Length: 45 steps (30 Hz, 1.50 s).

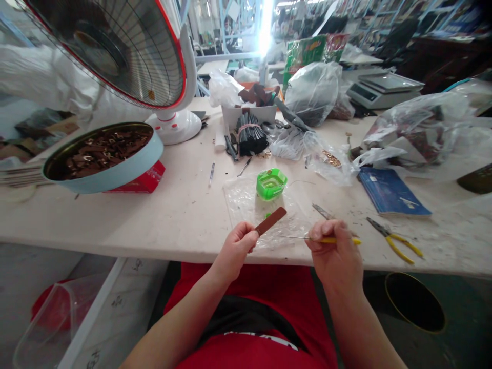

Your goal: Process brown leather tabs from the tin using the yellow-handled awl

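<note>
Head view: at the lower centre of the frame, the left hand [239, 245] is closed in a pinch, thumb and fingers gripping the lower end of a brown strip [271, 221]. Most of the strip stands clear of the hand, slanting up and to the right from the fingertips.

Right of centre, the right hand [334, 251] is curled around the yellow handle of an awl [328, 240]. Its thin shaft points left, toward the strip; the tip shows just below and right of it, with a gap between them in the frame. The strip thus lies well left of the right hand. A metal blade [322, 210] shows just behind the right fingers; whether they touch it I cannot tell.

A clear sheet [240, 202] lies under the work area on the table [184, 215], with a green tub [271, 190] on it, above the strip in the frame. At right are yellow-handled pliers [395, 242] and, above them, a blue notebook [394, 190]. In the left part, a round tin [144, 164] of brown pieces rests tilted on a red box [154, 180], below a fan [180, 128].
</note>
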Each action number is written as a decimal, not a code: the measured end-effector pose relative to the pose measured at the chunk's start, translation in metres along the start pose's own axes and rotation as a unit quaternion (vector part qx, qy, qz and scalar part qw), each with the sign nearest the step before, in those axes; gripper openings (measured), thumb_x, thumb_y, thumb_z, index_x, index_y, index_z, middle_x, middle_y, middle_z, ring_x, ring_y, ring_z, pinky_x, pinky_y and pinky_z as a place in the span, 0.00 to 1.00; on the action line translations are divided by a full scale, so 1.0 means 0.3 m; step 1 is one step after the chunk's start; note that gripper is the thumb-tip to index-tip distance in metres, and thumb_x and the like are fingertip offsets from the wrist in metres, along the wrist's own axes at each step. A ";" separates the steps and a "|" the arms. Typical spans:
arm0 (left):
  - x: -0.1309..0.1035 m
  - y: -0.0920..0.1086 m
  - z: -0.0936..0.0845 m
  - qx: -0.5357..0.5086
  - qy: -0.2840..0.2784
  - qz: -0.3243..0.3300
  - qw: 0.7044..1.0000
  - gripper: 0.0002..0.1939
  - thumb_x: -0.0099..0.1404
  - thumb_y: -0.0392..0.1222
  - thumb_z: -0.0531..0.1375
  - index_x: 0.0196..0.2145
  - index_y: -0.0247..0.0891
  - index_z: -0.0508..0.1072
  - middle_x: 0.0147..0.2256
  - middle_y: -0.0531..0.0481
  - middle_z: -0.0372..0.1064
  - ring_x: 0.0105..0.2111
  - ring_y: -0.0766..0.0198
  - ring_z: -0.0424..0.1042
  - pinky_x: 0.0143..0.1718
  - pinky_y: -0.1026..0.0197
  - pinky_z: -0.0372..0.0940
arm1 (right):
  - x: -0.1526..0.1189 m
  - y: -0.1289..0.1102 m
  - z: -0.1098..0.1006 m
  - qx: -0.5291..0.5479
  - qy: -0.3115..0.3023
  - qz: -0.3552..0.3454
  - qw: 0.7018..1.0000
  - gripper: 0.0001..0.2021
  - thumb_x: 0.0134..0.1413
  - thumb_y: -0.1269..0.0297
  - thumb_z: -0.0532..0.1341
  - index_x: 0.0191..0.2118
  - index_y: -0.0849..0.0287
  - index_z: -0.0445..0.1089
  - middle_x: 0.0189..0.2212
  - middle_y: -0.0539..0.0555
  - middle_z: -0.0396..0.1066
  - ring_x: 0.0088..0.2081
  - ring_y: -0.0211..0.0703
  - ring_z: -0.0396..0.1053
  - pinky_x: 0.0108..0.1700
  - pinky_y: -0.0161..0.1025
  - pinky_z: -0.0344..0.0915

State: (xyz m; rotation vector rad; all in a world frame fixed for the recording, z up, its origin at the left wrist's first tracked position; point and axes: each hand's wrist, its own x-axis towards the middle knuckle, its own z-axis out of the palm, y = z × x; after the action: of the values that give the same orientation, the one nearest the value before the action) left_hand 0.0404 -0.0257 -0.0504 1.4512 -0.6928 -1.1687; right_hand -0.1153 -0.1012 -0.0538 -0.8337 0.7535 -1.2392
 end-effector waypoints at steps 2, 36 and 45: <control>-0.009 0.014 0.010 0.009 -0.004 0.009 1.000 0.08 0.54 0.41 0.53 0.23 0.35 0.58 0.18 0.59 0.50 0.21 0.73 0.49 0.25 0.66 0.47 | -0.015 0.020 -0.007 -0.097 -0.041 0.012 0.994 0.15 0.54 0.55 0.55 0.24 0.60 0.63 0.19 0.47 0.61 0.20 0.29 0.54 0.22 0.31 0.50; 0.135 -0.089 -0.410 0.356 0.142 0.030 0.923 0.11 0.57 0.44 0.52 0.31 0.34 0.68 0.28 0.49 0.68 0.29 0.64 0.67 0.32 0.62 0.59 | 0.033 0.120 0.051 -0.068 -0.069 0.136 0.986 0.13 0.46 0.55 0.62 0.33 0.60 0.70 0.24 0.51 0.65 0.25 0.31 0.59 0.23 0.28 0.56; 0.099 0.009 -0.665 0.475 0.172 0.028 0.863 0.13 0.61 0.42 0.50 0.36 0.35 0.72 0.32 0.46 0.71 0.33 0.62 0.67 0.35 0.62 0.58 | 0.025 0.141 0.105 -0.071 0.006 0.102 0.992 0.10 0.43 0.58 0.63 0.29 0.59 0.72 0.24 0.52 0.66 0.26 0.32 0.61 0.21 0.27 0.57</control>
State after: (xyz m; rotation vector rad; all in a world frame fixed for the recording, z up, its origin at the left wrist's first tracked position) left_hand 0.2349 0.0229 -0.0724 2.3582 -1.1184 -0.4543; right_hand -0.0662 -0.0993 -0.0748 -0.8419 0.9215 -1.0182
